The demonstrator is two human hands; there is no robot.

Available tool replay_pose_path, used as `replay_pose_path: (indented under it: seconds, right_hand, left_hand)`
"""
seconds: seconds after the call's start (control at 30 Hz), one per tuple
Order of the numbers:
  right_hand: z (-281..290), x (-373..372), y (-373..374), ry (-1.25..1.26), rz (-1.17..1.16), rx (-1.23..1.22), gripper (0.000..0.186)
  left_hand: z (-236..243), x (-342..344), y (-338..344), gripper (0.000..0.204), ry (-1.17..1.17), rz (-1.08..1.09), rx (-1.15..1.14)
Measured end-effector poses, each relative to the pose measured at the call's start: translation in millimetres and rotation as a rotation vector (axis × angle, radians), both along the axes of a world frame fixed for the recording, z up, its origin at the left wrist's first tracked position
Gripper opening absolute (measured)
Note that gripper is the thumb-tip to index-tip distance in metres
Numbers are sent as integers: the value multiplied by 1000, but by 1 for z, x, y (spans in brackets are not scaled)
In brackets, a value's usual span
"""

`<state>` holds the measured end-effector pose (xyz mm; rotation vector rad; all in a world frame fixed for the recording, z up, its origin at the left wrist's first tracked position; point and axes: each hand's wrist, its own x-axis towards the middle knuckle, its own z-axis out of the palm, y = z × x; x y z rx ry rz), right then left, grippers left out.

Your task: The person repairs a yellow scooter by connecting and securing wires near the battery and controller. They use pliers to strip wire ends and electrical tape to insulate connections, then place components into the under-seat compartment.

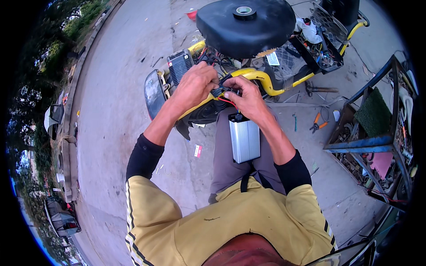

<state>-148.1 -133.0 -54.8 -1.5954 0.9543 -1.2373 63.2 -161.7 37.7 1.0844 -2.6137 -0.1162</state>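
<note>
Both my hands meet over the yellow frame of a scooter [262, 80]. Between them is a black cable connector [218, 92] with a red wire running from it. My left hand [199, 80] grips the connector's left side, its fingers closed. From the right, my right hand [245, 95] pinches the other side between thumb and fingers. A silver finned controller box [245, 138] lies across my thighs, and its wires lead up toward my right hand. Just beyond my left hand sits a black finned box [179, 66] on the scooter. My fingers partly hide the connector.
On the black seat [246, 31] rests a roll of tape [244, 12]. Orange-handled pliers [317, 122] and a hammer [321, 89] lie on the ground to the right. A blue metal rack [364, 147] full of parts stands at far right. A black tray [320, 55] holds wires.
</note>
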Motion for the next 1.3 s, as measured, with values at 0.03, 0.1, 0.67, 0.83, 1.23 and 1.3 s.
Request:
replay_pose_path:
  seconds: [0.03,0.1,0.67,0.83,1.23,1.3]
  right_hand:
    - [4,0,1,20,-1,-2,25]
    - [6,1,1,47,-13,-1,23]
    - [1,6,-3,20,-53,24,21]
    - [-1,7,-3,2,-35,34,21]
    - [-2,7,0,-41,1,28,22]
    - [-2,6,0,-24,1,-29,21]
  left_hand:
    - [3,-2,2,14,-31,-22,-42]
    - [4,-2,2,15,-70,-54,-90]
    - [-11,13,10,46,253,44,13]
    - [-7,7,11,27,71,-38,-144]
    - [-11,9,0,15,-27,-144,-267]
    - [-13,7,2,14,9,-118,-220]
